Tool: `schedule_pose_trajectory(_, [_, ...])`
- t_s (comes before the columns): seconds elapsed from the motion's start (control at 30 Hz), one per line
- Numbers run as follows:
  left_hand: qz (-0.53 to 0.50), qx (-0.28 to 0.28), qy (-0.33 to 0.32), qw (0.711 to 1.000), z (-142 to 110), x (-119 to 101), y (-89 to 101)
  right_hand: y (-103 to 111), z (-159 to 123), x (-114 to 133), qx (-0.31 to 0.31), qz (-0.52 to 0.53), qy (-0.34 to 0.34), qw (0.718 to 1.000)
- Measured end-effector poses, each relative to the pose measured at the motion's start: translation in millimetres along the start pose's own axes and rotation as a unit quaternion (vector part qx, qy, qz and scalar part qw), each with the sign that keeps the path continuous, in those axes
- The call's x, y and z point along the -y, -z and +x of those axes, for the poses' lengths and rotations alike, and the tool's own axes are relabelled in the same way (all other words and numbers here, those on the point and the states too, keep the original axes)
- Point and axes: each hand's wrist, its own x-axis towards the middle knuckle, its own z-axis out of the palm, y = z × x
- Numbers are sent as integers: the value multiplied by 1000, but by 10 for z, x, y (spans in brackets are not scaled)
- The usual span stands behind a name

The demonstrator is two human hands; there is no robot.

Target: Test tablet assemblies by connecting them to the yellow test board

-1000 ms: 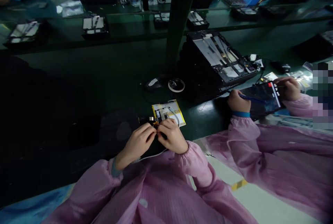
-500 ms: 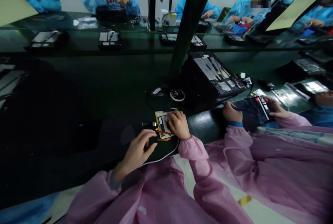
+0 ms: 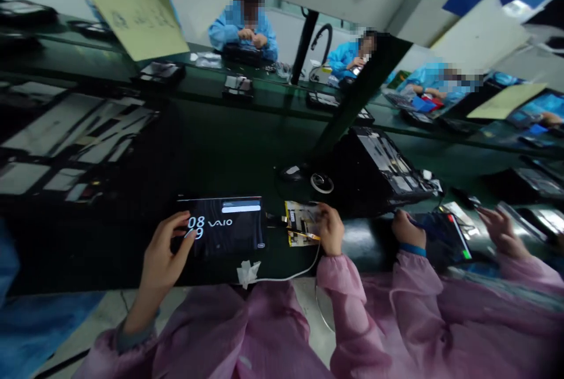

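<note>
A tablet with a lit screen (image 3: 233, 235) lies on the dark bench, showing clock digits and the word VAIO. My left hand (image 3: 165, 252) is over its left end, thumb and fingers apart; whether the fingertips touch the glass I cannot tell. Just right of the tablet is a flat silver battery pack (image 3: 299, 220) edged with yellow tape, an orange ribbon cable (image 3: 308, 235) lying across it. The fingers of my right hand (image 3: 331, 231) are closed at the pack's right edge, and the hand hides that end. A short connector (image 3: 277, 220) sits between tablet and pack.
Behind the pack are a mouse (image 3: 292, 172) and a tape roll (image 3: 322, 183). Stacked device housings (image 3: 383, 161) stand back right, more parts (image 3: 79, 132) left. White tape (image 3: 249, 273) holds a cable at the front edge. At right, a co-worker's hands (image 3: 408, 229) handle another tablet.
My left hand has moved left, from beside the pack to the tablet. The tablet's screen, dark before, is lit. My right hand has shifted towards the pack's right edge. The view has turned.
</note>
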Motion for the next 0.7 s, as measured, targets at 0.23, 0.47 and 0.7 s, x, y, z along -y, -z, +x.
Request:
schedule_pose_trajectory(0.23, [29,-20,82,996,-12,529,189,149,-320,1050,-13,35,82,996])
schedule_pose_trajectory(0.47, [-84,-14,158,984,-18,430,97,-731,-423,1817,228,-38,279,932])
schedule_pose_trajectory(0.7, [-254,-44,203,945,2,216,154,-876,-94,1602,157,-46,193,967])
